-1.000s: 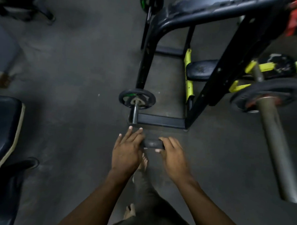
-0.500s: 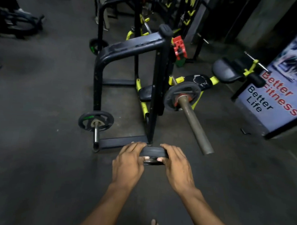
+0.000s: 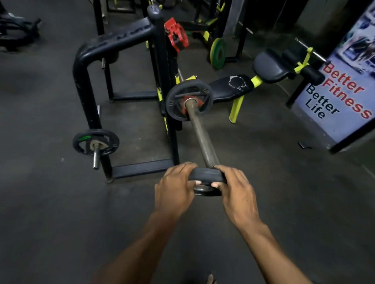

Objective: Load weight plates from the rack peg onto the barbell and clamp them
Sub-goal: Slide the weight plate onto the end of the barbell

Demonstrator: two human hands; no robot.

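Closest to the camera, both hands are wrapped around one small black round weight plate (image 3: pixel 207 181): the left hand (image 3: pixel 173 189) has its fingers curled over the left rim with the thumb underneath, and the right hand (image 3: pixel 237 194) does the same on the right side, so both are holding it tight and neither is spread wide. Compared with a second ago, when the plate was held low near the rack's bottom bar, it's now been carried up and across so it sits right at the near tip of the long grey steel barbell sleeve (image 3: pixel 202 134); whether the hole is actually on the sleeve yet I can't tell, the fingers hide it. My read is that the pickup part is done and the next bit is just sliding it down the sleeve. Further along that sleeve there's one bigger black spoked plate (image 3: pixel 189 100) already loaded, with what looks like a red collar (image 3: pixel 191 103) pinning its hub. Off to the left, one more black spoked plate with a green sticker (image 3: pixel 96 142) sits on the short chrome rack peg (image 3: pixel 95 157) of the black tubular steel rack (image 3: pixel 113 42). Counting up: three black plates total, plus a lone green and yellow plate (image 3: pixel 218 50) leaning way in the back. One red plastic barbell clamp (image 3: pixel 176 35) hangs on the rack's upright post, so that's likely the one for clamping this side.
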